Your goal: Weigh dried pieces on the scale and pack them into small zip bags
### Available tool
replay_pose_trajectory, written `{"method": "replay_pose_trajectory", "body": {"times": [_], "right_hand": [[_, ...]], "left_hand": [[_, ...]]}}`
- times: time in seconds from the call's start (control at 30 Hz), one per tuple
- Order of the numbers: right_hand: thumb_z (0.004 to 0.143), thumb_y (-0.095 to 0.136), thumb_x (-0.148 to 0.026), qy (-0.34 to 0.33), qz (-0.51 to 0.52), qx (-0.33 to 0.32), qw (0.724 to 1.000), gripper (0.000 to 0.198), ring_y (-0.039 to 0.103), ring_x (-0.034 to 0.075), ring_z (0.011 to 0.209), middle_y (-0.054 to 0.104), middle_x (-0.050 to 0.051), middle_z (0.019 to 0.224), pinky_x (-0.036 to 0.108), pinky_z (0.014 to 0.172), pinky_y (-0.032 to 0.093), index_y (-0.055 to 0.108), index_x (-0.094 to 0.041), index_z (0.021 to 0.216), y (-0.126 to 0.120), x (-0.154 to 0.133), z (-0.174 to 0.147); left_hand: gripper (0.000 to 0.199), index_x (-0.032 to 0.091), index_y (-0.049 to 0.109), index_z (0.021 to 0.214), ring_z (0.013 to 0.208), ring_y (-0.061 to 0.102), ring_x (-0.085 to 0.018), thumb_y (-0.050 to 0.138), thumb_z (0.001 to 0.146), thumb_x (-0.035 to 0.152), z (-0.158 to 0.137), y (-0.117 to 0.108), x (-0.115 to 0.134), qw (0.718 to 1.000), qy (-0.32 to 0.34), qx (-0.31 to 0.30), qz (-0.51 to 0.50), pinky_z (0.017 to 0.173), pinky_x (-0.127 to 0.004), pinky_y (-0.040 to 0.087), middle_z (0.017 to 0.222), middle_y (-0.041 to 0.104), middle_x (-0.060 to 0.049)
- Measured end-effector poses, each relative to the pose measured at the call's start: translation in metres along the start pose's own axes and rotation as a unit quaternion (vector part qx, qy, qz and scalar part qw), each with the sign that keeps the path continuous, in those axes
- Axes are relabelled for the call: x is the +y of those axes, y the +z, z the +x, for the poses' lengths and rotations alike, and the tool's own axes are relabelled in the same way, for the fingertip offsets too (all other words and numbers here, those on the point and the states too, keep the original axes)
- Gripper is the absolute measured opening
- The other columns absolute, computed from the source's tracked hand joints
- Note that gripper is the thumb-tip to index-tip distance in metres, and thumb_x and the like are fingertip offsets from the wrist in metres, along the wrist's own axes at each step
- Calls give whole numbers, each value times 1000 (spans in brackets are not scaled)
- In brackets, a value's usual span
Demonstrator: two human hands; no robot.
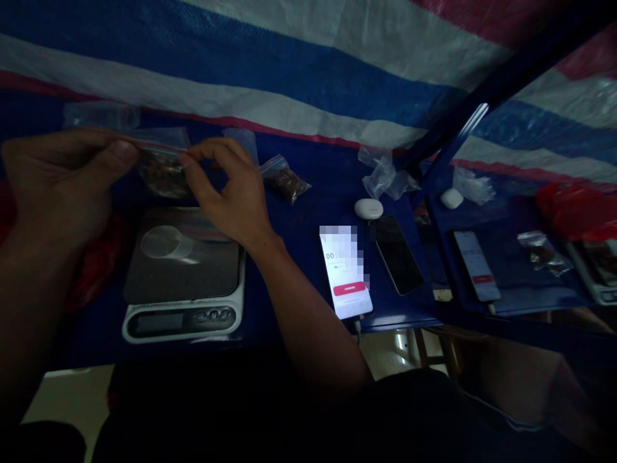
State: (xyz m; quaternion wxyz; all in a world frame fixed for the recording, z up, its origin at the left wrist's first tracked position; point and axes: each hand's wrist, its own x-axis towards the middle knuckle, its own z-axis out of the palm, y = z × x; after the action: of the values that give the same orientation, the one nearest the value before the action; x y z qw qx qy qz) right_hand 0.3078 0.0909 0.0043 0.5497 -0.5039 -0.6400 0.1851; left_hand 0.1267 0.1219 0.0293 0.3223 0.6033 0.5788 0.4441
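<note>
A clear zip-lock bag (164,175) with brown pieces in its lower part hangs between my two hands. My left hand (62,177) pinches its top edge on the left, thumb over the strip. On the right side of the same strip, my right hand (229,186) has thumb and finger closed. Below the bag stands a kitchen scale (186,283) with a dark plate and white body. A small clear plastic cup (161,242) lies tipped on its side on that plate. Another zip-lock bag of brown pieces (285,181) lies on the table, right of my right hand.
Empty clear bags (101,116) lie at the back left. A red plastic bag (99,263) sits left of the scale. To the right are a lit phone (344,273) on a cable, a dark phone (398,254), a white case (369,208) and crumpled plastic (380,177). Another person's table adjoins.
</note>
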Motion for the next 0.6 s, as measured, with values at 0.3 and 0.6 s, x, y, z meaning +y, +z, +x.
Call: {"method": "replay_pose_trajectory", "body": {"times": [0.3, 0.6], "right_hand": [[105, 64, -29, 40, -24, -22, 999, 11, 61, 19, 135, 72, 2, 128, 31, 114, 53, 72, -30, 114, -3, -1, -1], [105, 65, -27, -9, 9, -5, 1000, 9, 68, 14, 108, 73, 1, 111, 27, 101, 56, 68, -20, 107, 3, 4, -2]], "left_hand": [[46, 12, 81, 105, 94, 74, -19, 76, 82, 52, 1, 5, -3, 992, 124, 20, 23, 100, -44, 59, 101, 81, -3], [42, 10, 82, 111, 94, 73, -15, 66, 90, 43, -2, 4, 6, 988, 129, 34, 73, 99, -40, 59, 102, 81, -2]]}}
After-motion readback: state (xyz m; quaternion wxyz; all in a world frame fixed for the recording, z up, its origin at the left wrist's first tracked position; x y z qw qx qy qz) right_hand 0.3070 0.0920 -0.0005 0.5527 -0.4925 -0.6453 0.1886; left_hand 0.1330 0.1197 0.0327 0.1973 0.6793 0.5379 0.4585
